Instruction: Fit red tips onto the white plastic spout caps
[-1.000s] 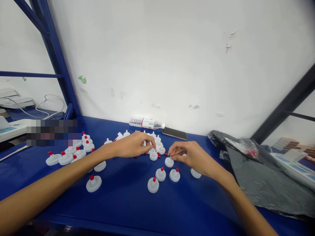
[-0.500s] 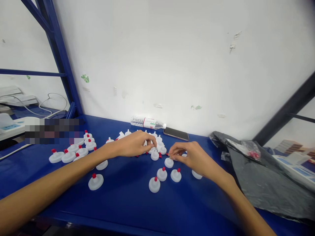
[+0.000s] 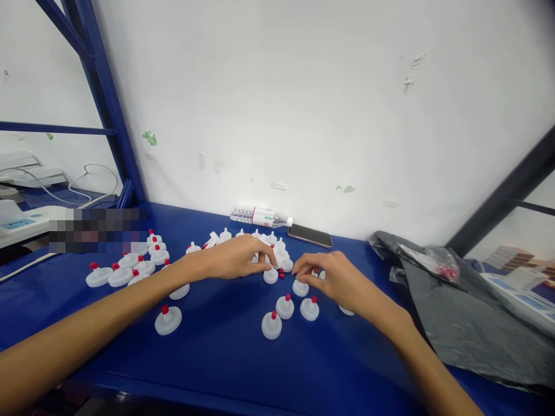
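Counting from the left, we find ten red caps (image 3: 165, 310) showing on a cluster of white lids (image 3: 99, 278), some half hidden by our left forearm (image 3: 130, 300). Next, our left hand (image 3: 243, 255) has thumb and forefinger nearly meeting at the top of one lid (image 3: 270, 277); we cannot tell whether they grip anything. Around it lies a heap of uncapped lids (image 3: 281, 254), too overlapped to count; behind are one bottle (image 3: 262, 216) and one phone (image 3: 310, 236). Three capped lids (image 3: 272, 326) stand nearer us, with blue tabletop (image 3: 225, 358) running from them to the front edge. Our right hand (image 3: 333, 277) curls over another lid (image 3: 300, 288), fingers slightly parted; we cannot tell what they hold. A strip of blue separates our right forearm (image 3: 403, 329) from one dark bag (image 3: 459, 312).
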`<action>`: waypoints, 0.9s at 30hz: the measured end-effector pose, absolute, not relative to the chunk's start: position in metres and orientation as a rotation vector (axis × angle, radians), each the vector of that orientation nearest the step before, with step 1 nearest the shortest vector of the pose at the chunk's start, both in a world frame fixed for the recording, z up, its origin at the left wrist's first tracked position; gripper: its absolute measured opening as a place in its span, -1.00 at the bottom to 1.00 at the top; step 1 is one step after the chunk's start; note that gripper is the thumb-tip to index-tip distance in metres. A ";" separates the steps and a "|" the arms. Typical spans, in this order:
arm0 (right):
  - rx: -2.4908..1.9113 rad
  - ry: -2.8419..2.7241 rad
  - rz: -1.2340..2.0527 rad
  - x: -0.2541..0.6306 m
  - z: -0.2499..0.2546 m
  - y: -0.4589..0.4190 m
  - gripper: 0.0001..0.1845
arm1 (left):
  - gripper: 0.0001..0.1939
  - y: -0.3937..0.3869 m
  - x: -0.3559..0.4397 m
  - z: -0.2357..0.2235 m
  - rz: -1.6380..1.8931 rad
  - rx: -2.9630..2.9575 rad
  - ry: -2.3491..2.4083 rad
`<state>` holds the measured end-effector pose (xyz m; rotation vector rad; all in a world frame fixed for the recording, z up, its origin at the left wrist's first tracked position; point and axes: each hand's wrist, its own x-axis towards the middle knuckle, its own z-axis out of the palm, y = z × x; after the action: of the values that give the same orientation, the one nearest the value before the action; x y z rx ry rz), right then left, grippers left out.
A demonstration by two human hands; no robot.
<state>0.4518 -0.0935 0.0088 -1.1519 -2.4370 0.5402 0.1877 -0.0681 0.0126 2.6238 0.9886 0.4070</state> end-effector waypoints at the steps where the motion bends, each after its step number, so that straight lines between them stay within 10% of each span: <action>1: -1.174 -2.444 0.527 0.452 0.010 -0.094 -0.80 | -0.81 -0.068 0.187 0.012 0.402 2.623 0.996; 27: -1.215 -2.282 0.086 0.441 0.005 -0.101 -0.67 | -0.66 -0.081 0.198 0.027 0.648 2.239 0.974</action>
<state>0.4413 -0.1011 0.0052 -1.2151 -2.2822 0.0864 0.1983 -0.0810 0.0274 2.2393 0.9738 0.6481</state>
